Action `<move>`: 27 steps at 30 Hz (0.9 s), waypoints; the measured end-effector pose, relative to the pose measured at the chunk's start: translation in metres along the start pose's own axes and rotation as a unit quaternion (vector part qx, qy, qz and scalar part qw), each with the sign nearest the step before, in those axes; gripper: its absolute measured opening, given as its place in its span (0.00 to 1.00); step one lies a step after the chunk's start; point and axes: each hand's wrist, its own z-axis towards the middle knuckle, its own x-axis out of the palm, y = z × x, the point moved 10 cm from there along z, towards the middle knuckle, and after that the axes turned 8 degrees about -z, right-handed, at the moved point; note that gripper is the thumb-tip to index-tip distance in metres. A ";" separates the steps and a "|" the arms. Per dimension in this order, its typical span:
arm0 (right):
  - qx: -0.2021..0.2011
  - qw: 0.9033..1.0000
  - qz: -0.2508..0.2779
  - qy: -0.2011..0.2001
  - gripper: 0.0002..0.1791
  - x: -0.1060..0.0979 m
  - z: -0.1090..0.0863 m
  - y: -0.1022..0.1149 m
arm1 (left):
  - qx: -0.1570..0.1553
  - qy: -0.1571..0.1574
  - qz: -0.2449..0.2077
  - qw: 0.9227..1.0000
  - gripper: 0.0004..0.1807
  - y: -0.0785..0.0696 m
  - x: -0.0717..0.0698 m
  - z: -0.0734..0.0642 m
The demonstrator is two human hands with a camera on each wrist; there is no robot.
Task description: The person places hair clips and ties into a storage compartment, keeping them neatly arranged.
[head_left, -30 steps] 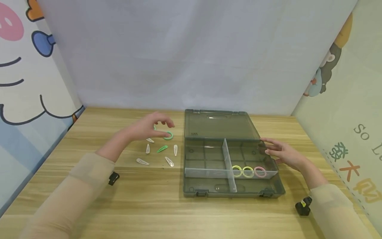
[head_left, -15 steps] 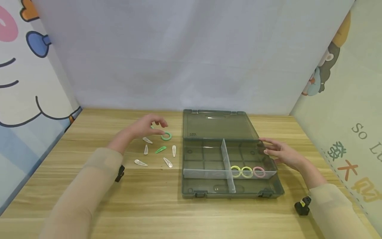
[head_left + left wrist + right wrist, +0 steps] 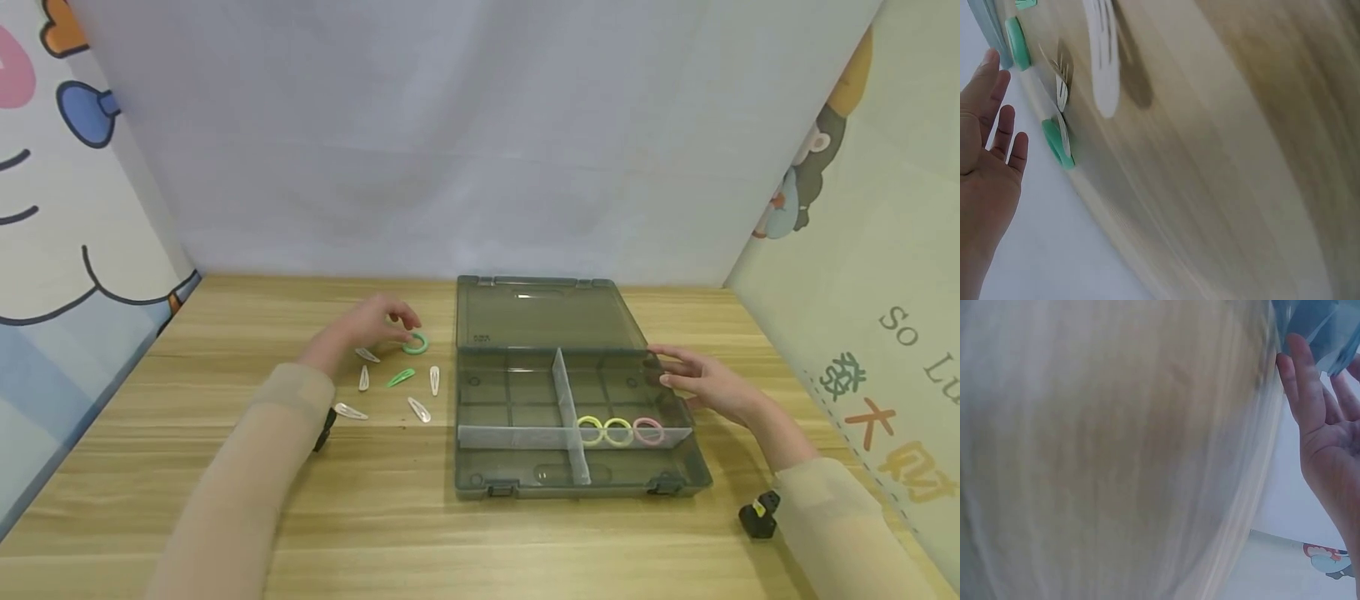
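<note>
White snap clips (image 3: 351, 412) and one green snap clip (image 3: 401, 377) lie flat and apart on the tabletop (image 3: 360, 517), perhaps so each can be picked singly. The left hand (image 3: 375, 320), fingers loosely curved, reaches over a green ring (image 3: 416, 352) lying near the box; no pinch is evident, and contact is unclear. The grey box (image 3: 585, 492) stands open, lid back, exposing its compartments. In its rear right one, two yellow rings (image 3: 618, 419) and a pink ring (image 3: 648, 419) sit along the divider (image 3: 510, 437). The right hand (image 3: 705, 382), fingers extended, rests against the box's right side, probably steadying it.
</note>
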 end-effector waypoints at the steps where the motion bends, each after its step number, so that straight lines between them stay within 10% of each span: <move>1: 0.000 1.000 0.000 0.000 0.36 0.000 0.000 0.000 | -0.004 0.001 -0.001 1.000 0.16 0.002 0.001 0.001; 27: 0.000 1.000 0.008 -0.001 0.35 0.000 0.003 -0.002 | 0.017 0.002 0.053 0.998 0.04 0.001 0.013 0.011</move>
